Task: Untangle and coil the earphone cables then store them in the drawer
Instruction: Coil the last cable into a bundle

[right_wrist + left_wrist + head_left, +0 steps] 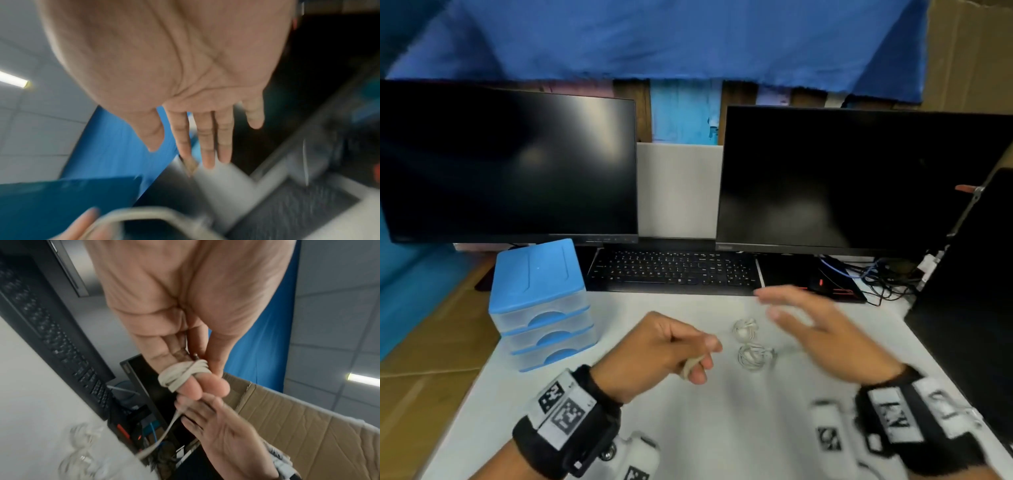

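Observation:
My left hand [705,359] is curled above the white table, and a beige earphone cable [692,367] is wound in several turns round its fingers [207,389]. In the left wrist view the wound cable [183,375] sits behind the fingertips, and one loose strand [164,434] trails down toward the table. My right hand [767,303], blurred, hovers to the right with straight, spread fingers [205,139] and grips nothing. Between the hands, two coiled white earphones [745,329] [755,357] lie on the table. The blue drawer unit [539,301] stands at the left, with its drawers closed.
A black keyboard [674,271] lies behind the work area, under two dark monitors [506,164] [859,181]. Loose wires [876,274] bunch at the back right. A black panel [969,308] stands along the right edge, and cardboard [431,342] lies left of the table.

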